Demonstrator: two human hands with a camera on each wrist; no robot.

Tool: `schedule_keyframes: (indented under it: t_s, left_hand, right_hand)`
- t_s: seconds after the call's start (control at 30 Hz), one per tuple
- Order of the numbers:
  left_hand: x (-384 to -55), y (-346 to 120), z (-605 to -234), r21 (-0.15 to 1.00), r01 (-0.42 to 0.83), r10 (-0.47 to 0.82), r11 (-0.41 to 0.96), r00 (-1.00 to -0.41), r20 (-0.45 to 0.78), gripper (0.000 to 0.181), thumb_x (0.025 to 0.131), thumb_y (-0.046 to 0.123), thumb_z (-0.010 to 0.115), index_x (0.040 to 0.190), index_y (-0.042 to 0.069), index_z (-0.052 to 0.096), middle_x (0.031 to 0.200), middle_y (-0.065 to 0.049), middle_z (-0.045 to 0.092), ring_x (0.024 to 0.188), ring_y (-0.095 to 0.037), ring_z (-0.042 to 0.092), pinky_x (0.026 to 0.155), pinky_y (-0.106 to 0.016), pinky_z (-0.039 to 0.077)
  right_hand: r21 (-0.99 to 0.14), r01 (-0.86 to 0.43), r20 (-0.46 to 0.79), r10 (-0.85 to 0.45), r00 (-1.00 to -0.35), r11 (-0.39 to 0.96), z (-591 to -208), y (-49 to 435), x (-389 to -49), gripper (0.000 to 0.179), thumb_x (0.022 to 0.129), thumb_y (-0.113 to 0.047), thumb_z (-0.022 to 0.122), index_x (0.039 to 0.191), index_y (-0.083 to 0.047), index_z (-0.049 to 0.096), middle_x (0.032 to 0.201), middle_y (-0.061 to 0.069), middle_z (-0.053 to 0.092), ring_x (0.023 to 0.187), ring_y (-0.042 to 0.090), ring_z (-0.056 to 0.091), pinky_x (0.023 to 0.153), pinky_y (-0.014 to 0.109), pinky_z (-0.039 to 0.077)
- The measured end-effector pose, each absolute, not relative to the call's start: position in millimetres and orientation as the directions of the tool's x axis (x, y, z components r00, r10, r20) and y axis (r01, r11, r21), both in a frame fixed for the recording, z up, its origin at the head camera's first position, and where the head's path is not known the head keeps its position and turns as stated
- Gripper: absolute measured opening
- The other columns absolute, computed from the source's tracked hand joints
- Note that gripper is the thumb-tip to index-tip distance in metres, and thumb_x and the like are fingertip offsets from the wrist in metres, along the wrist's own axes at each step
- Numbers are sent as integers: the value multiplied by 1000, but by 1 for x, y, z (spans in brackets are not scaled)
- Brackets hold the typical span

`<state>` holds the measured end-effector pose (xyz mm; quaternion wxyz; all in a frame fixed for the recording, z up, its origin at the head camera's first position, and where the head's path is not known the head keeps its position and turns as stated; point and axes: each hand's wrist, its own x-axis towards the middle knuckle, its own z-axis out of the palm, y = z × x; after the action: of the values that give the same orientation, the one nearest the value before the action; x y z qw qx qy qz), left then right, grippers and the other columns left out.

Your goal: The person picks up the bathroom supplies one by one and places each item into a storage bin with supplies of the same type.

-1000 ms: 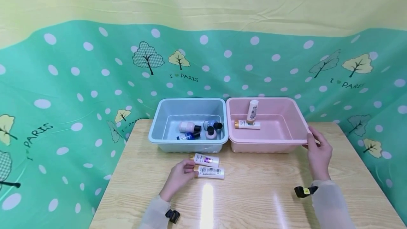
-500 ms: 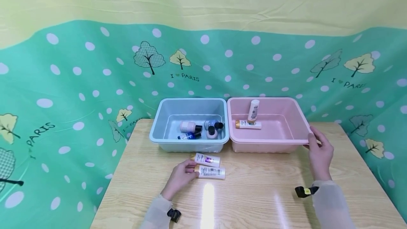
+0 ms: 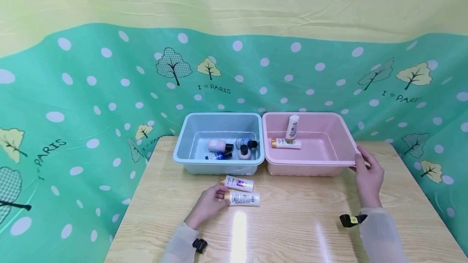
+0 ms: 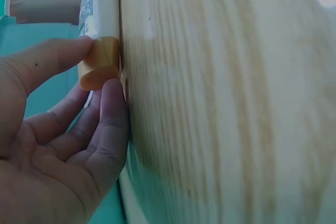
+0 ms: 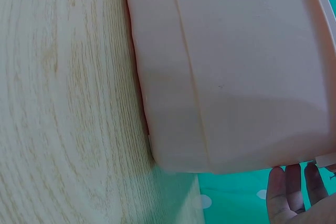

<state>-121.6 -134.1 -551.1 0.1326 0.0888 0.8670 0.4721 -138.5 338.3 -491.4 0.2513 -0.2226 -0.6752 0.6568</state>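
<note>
My left hand [image 3: 207, 205] pinches the gold cap [image 4: 101, 62] of a white bottle [image 3: 244, 199] lying on its side on the table. The left wrist view shows the thumb on one side of the cap and a fingertip at its lower edge. Just behind lies a second white bottle [image 3: 238, 183], with a purple patch on its label. At the right, my right hand [image 3: 369, 173] grips the front right corner of the pink bin [image 3: 303, 162], thumb on the rim and fingers beneath it. The right wrist view shows these fingers [image 5: 294, 188] by the bin's outer wall.
Left of the pink bin stands a blue bin [image 3: 219, 161] holding several dark-capped bottles, among them a pink bottle [image 3: 216, 145]. Inside the pink bin, one white bottle [image 3: 292, 127] leans over another white bottle [image 3: 289, 144] lying flat. A patterned green curtain [image 3: 234, 72] hangs behind the wooden table [image 3: 292, 222].
</note>
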Motion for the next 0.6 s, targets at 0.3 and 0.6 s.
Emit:
schedule_keyframes:
  t_s: [0.3, 0.6]
  left_hand:
    - [-117, -134, -553, 887, 99, 332, 451, -941, -63, 42, 81, 1, 79, 120, 3, 64, 110, -8, 65, 100, -23, 64, 85, -28, 56]
    - [-116, -134, -552, 949, 8, 300, 316, -949, -92, 40, 83, 6, 81, 119, 4, 65, 111, -10, 66, 98, -24, 66, 81, -27, 58]
  right_hand:
    - [-999, -25, 40, 626, -779, 33, -493, 341, -139, 37, 102, -21, 59, 138, -14, 62, 117, 0, 57, 91, 9, 61, 73, 10, 53]
    - [-999, -20, 43, 620, -783, 45, -492, 340, -137, 38, 102, -23, 59, 139, -13, 61, 120, 1, 57, 92, 9, 60, 75, 12, 54]
